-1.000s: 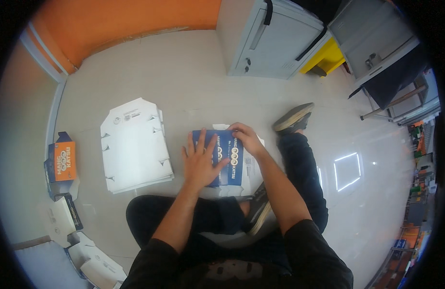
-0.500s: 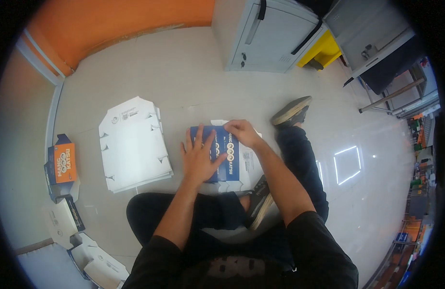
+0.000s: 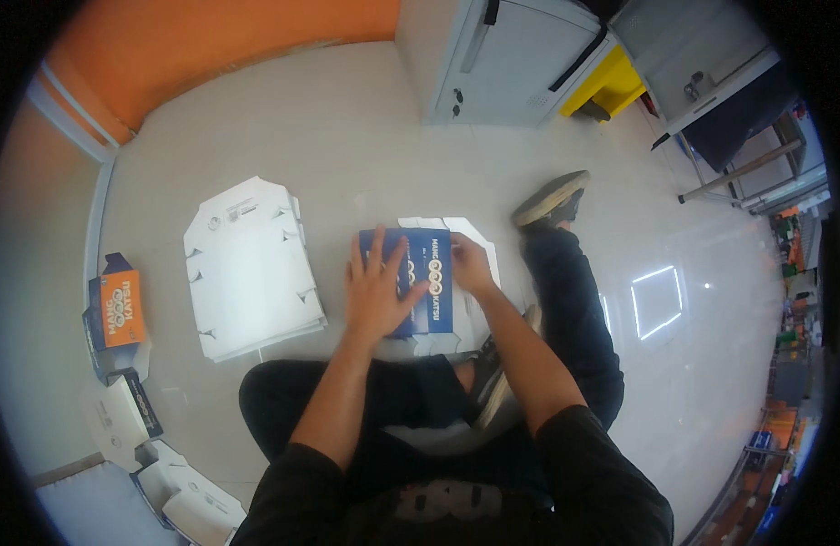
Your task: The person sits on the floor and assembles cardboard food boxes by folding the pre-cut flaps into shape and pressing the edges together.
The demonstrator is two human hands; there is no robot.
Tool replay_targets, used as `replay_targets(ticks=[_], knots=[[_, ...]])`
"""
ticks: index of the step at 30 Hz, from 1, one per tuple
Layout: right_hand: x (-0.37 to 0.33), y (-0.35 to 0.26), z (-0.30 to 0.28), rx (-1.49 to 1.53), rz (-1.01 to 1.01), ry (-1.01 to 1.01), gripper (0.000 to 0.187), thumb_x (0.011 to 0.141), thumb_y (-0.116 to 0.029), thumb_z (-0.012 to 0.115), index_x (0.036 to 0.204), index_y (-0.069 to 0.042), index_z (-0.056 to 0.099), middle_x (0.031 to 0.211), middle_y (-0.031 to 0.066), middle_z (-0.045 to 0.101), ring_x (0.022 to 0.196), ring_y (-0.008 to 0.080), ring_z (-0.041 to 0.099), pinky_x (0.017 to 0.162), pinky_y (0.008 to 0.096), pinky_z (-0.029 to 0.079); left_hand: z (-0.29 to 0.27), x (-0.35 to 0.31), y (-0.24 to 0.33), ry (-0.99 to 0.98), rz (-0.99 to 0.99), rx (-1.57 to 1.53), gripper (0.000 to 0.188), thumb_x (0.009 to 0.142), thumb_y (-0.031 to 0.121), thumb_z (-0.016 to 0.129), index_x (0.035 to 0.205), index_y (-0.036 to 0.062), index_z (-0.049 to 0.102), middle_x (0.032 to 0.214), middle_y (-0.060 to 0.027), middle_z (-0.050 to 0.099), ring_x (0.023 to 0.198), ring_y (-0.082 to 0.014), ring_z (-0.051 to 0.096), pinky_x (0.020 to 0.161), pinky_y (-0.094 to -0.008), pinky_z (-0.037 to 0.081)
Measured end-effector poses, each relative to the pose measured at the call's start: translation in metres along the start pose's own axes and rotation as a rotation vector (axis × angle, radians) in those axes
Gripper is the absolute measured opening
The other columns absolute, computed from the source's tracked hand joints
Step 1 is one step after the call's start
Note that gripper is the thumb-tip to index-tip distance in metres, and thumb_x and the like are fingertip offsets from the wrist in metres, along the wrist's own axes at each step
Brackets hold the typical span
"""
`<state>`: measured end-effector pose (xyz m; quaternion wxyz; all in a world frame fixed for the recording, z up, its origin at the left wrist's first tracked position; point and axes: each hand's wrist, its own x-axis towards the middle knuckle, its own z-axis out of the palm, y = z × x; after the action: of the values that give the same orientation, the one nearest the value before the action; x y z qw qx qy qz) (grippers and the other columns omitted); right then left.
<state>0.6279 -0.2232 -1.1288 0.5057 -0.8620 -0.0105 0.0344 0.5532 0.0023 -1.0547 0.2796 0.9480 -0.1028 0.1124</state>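
Observation:
A flat cardboard box blank lies on the floor in front of me, its blue printed panel folded over white inner parts that stick out at the top, right and bottom. My left hand rests on the blue panel with its fingers spread, pressing it flat. At the panel's right edge, my right hand is curled with its fingertips on the cardboard; some of its fingers are hidden. To the left lies a stack of white box blanks, print side down, with small cut slots.
Part-folded boxes lie at the far left: an orange and blue one, and white ones below. My outstretched leg and shoe bound the right side. A grey locker and yellow plastic item stand beyond.
My right hand has moved from the blue panel's top edge down to its right edge. My left hand stays spread on the panel. The view has tilted slightly.

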Motion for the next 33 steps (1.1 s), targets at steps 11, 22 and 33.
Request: replay_targets(ticks=[11,22,33], knots=[[0.023,0.012,-0.001,-0.138,-0.184,0.081,0.019,0.091,-0.004,0.064,0.107,-0.001,0.072,0.103,0.0217,0.074,0.098,0.0384,0.072,0.085,0.0417,0.056,0.001,0.005,0.003,-0.029,0.038,-0.034,0.081,0.087,0.057,0.072,0.153,0.016,0.05,0.168,-0.0161,0.027,0.15,-0.0542,0.021,0.116,-0.0653,0.029],[0.027,-0.01,0.014,-0.123,-0.133,-0.124,0.019,0.086,-0.01,0.07,0.102,-0.002,0.074,0.103,0.0221,0.074,0.098,0.0406,0.072,0.085,0.0436,0.056,-0.002,0.008,0.003,-0.091,0.052,-0.09,0.083,0.084,0.059,0.075,0.152,0.018,0.052,0.169,-0.0141,0.026,0.152,-0.0518,0.02,0.117,-0.066,0.028],[-0.026,-0.003,-0.025,-0.021,0.027,0.015,0.036,0.085,0.005,0.058,0.118,-0.002,0.069,0.116,0.0187,0.073,0.1,0.0312,0.072,0.09,0.0374,0.056,0.009,0.005,0.007,-0.027,-0.008,-0.038,0.079,0.085,0.058,0.073,0.152,0.0221,0.052,0.168,-0.012,0.029,0.151,-0.0489,0.026,0.113,-0.0653,0.033]])
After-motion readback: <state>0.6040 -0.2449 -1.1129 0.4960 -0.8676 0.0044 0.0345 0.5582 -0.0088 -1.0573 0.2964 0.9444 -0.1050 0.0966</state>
